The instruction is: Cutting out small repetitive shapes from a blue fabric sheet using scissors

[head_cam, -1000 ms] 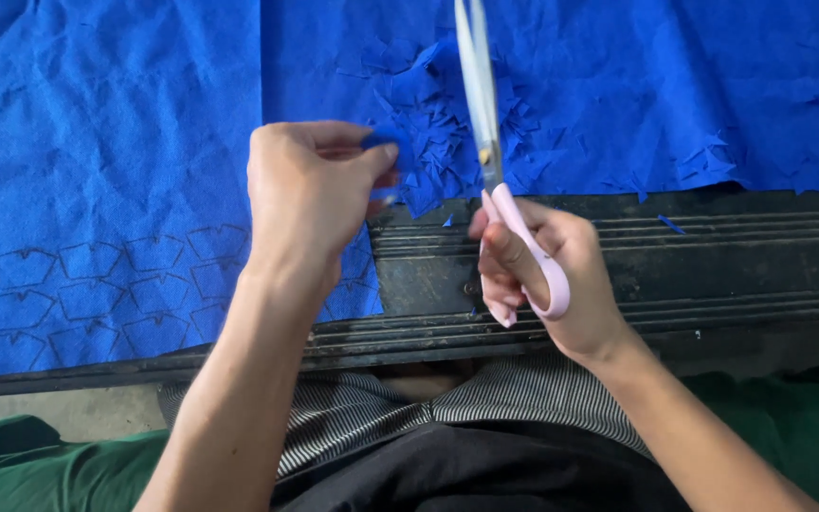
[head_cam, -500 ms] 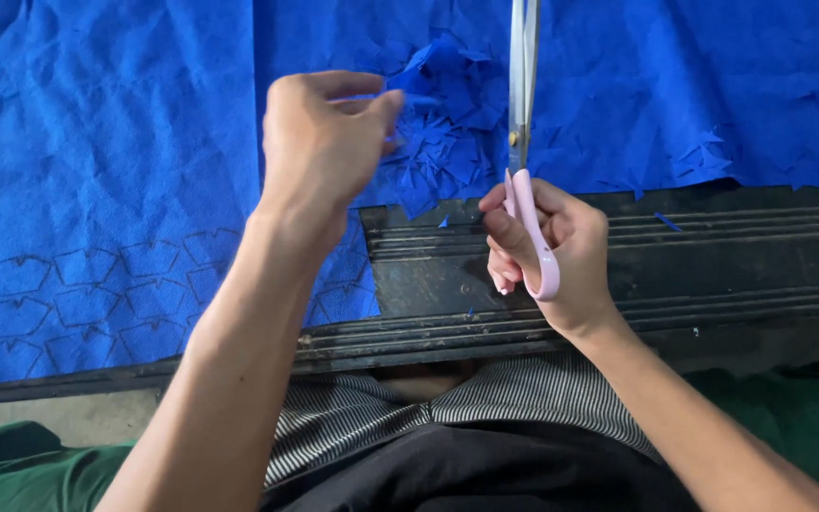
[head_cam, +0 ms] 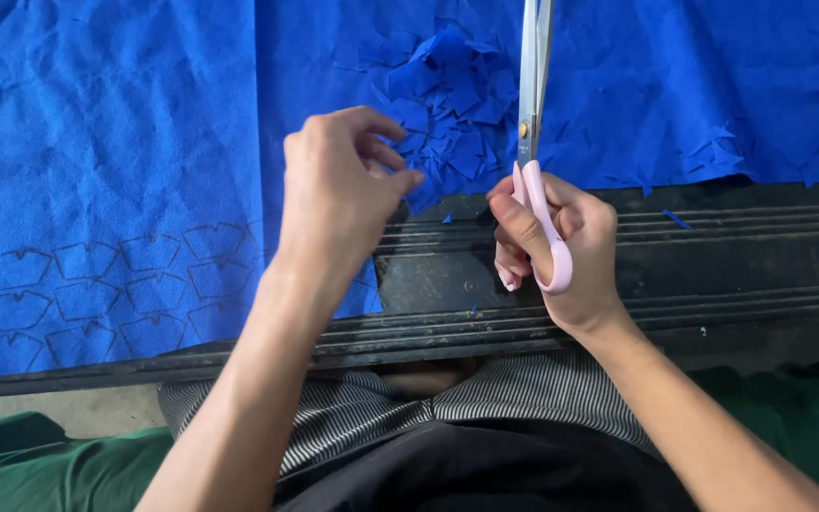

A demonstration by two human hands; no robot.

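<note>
Scissors (head_cam: 535, 85) with pale pink handles sit in the right hand (head_cam: 552, 251), fingers threaded through the loops and closed round them, the long steel blades pointing straight away from the person and standing shut or nearly so. The left hand (head_cam: 343, 194) hovers just beside them over the blue fabric (head_cam: 125, 123), its thumb and fingertips drawn together in a pinch; whether a scrap lies between them cannot be told from this view. Right by those fingertips lies a heap of small cut blue pieces (head_cam: 452, 104), piled on the cloth near its lower edge. The fabric spreads across the table (head_cam: 732, 256), whose dark ridged front edge shows bare beneath the right hand, with a few stray blue slivers on it. On the cloth's lower left part, rows of outlined shapes (head_cam: 97, 294) are traced and not yet cut out.

Judging by this, the step in hand looks like a pause between cuts: a piece being dropped on or picked from the heap, with the blades idle. The next move would call for the left hand to take hold of the cloth at a traced outline and keep it flat and taut, and for the blades to open and follow the line closely, clear of the pinching fingers.
</note>
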